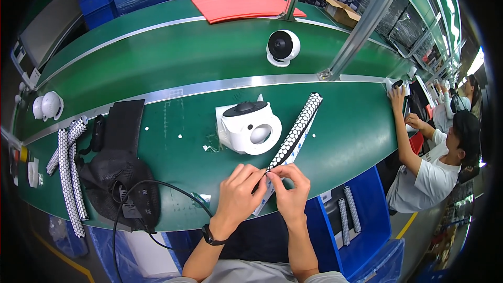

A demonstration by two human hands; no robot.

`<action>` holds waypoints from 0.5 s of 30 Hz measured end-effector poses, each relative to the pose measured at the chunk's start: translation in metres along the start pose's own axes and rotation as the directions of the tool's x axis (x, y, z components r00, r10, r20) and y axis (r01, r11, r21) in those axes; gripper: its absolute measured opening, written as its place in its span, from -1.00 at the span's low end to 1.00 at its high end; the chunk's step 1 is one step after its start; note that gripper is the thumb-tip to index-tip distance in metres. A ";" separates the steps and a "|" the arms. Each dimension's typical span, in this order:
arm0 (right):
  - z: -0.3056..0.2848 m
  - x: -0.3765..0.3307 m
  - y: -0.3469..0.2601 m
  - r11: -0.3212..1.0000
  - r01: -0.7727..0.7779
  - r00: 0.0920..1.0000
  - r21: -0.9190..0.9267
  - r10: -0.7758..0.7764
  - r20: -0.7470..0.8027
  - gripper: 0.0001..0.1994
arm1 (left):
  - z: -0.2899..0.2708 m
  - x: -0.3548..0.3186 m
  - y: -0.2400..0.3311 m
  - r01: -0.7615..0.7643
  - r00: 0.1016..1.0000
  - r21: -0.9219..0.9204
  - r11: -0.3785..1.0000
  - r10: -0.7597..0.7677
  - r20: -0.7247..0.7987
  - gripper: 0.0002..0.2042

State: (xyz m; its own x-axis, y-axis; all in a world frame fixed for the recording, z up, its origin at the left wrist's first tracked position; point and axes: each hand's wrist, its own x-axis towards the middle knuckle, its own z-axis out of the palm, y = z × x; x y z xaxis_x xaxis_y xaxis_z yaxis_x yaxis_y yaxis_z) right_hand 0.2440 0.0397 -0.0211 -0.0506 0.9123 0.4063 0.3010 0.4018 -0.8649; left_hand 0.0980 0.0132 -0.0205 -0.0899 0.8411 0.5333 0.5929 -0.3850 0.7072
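Both my hands meet at the near end of a long strip (297,128) covered in black discs on white backing, which runs up and to the right across the green bench (183,126). My left hand (238,188) and my right hand (288,186) pinch that near end between fingertips. Just beyond the strip's left side sits a white camera housing (250,128) with a black round top and a round opening facing me.
Several more dotted strips (68,173) lie at the left beside a black mesh pouch (123,178) and a black cable (157,186). A white dome camera (283,47) stands farther back. Red sheets (238,4) lie beyond. A person sits at the right (445,157).
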 end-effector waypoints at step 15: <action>0.014 -0.014 -0.001 0.927 -0.265 0.956 0.267 0.288 -0.049 -0.92 | -0.002 0.001 0.002 -0.017 0.999 0.041 0.999 0.018 -0.031 -0.85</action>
State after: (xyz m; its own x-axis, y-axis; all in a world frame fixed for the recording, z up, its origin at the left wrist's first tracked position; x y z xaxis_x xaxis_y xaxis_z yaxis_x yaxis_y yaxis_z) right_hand 0.2310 0.0281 -0.0301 0.0852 0.9844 0.1543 0.0379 0.1515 -0.9877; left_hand 0.0977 0.0127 -0.0179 -0.1042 0.8219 0.5600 0.6268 -0.3829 0.6786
